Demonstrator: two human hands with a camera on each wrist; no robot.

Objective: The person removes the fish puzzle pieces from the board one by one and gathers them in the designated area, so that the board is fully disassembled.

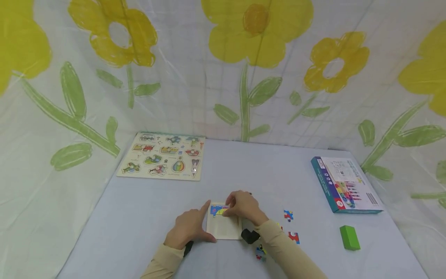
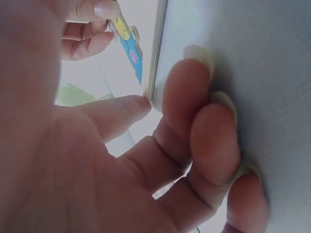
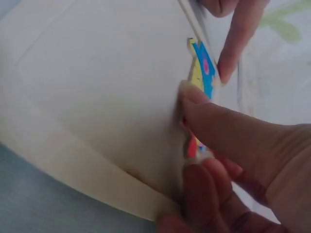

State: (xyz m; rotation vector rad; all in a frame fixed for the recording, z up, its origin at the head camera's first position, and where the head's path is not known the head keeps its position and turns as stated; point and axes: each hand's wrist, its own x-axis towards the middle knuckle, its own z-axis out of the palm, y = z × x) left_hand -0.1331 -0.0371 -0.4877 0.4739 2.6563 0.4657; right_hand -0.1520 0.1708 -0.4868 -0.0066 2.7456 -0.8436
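Observation:
A small wooden puzzle tray [image 1: 224, 229] lies flat at the front middle of the table. Joined blue and yellow jigsaw pieces [image 1: 216, 210] fill part of its far end. My left hand [image 1: 188, 226] rests beside the tray, index finger and thumb spread along its left edge, the other fingers bent loosely. Over the far right corner, my right hand [image 1: 245, 207] pinches a jigsaw piece with a red part [image 3: 192, 145] against the laid pieces. In the right wrist view the thumb partly covers this piece. The tray's near part [image 3: 107, 87] shows bare wood.
Loose jigsaw pieces [image 1: 294, 237] lie right of the tray, some partly hidden by the right arm. Farther right are a green block [image 1: 350, 237] and a boxed set [image 1: 348, 184]. A wooden vehicle puzzle board [image 1: 162, 157] lies back left. A flowered curtain [image 1: 181, 97] surrounds the table.

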